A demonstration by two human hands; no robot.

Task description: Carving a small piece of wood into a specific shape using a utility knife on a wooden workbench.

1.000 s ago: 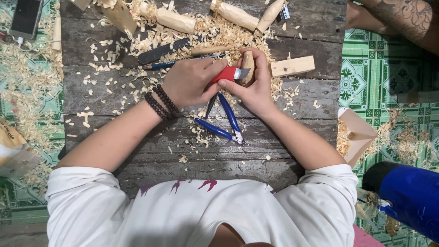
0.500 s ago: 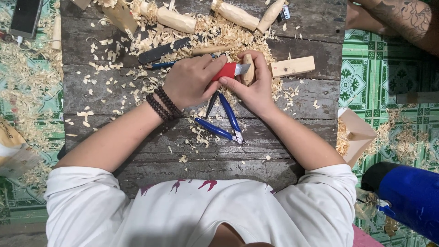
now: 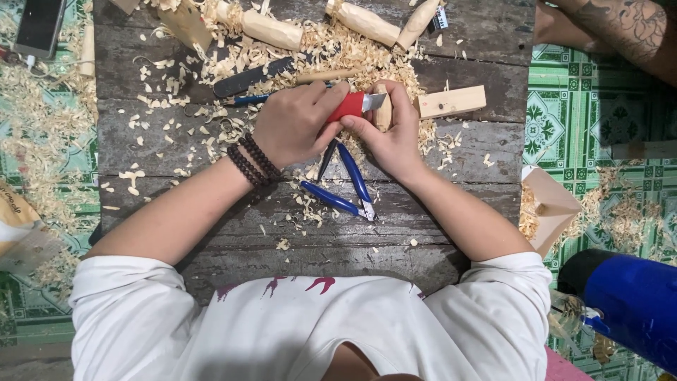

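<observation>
Head view | left hand grip closed on red-handled knife | right hand grip holding small wood piece | blue pliers on tabletop

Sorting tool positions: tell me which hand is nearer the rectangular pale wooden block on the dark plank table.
Right. The right hand sits just beside the rectangular pale wooden block, not touching; the left hand grips the red-handled knife farther away.

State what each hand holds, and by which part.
Left hand grips the knife by its red handle; right hand holds the small wooden piece around its lower part.
</observation>
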